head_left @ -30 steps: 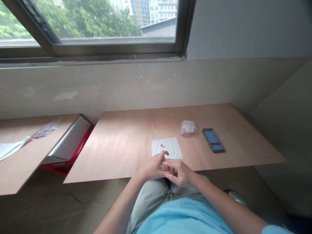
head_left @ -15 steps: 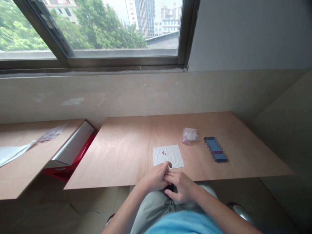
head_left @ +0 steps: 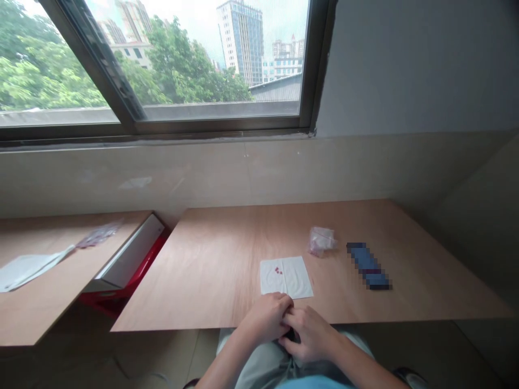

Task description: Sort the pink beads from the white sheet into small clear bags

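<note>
Gap between left hand (head_left: 265,317) and right hand (head_left: 314,334) partly hidden by curled fingers (head_left: 286,303). Red bits (head_left: 277,269) too small to be identified. Blue item (head_left: 368,265) obscured by pixelation. Shirt (head_left: 316,384) cut off below.

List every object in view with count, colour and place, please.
front sheet: one, white, main table
bits: several, red, on front sheet
plastic bag: one, clear-pink, main table
pixelated object: one, blue-black, right of bag
main table: one, tan, centre
side table: one, tan, left
other sheets: some, white, side table
clear packaging: some, purplish, side table
panel: one, white, between tables
low object: one, red, beneath panel
window: one, dark-framed, upper left
trees: several, green, outside
buildings: several, pale, outside
trousers: one pair, grey, bottom
shirt: one, blue, bottom
shoes: two, dark, bottom
left hand: one, bare, table edge
right hand: one, bare, touching left hand
</note>
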The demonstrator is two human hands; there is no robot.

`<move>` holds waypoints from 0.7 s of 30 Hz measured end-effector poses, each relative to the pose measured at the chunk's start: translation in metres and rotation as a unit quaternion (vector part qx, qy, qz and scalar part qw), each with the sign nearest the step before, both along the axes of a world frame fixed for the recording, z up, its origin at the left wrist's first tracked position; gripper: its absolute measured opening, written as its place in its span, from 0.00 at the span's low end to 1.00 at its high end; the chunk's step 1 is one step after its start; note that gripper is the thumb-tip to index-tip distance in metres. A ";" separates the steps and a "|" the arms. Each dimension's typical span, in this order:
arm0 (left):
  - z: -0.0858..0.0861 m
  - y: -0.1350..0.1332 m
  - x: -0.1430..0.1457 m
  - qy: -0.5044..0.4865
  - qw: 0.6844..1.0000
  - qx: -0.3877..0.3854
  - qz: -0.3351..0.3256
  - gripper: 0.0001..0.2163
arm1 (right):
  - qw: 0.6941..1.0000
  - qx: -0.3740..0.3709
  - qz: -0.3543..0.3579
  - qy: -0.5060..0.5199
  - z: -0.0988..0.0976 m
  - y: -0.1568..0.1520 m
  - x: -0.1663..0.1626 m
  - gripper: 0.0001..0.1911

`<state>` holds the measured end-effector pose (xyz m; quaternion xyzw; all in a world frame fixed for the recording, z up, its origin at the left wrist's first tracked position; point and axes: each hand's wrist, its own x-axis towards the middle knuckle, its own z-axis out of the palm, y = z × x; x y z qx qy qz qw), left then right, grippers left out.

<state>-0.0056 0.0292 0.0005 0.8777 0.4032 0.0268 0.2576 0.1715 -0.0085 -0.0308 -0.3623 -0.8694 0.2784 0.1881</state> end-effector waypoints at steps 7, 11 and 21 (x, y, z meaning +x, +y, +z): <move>-0.004 -0.008 0.007 0.030 0.999 0.017 -0.017 0.12 | 0.999 -0.002 -0.001 -0.034 -0.014 -0.006 -0.005 0.04; -0.007 -0.011 0.010 0.047 0.998 0.020 -0.026 0.13 | 0.999 -0.028 -0.010 -0.037 -0.020 -0.009 -0.006 0.04; -0.005 -0.007 0.004 0.047 0.999 0.027 -0.008 0.12 | 0.997 -0.063 -0.029 -0.012 -0.013 -0.008 -0.008 0.12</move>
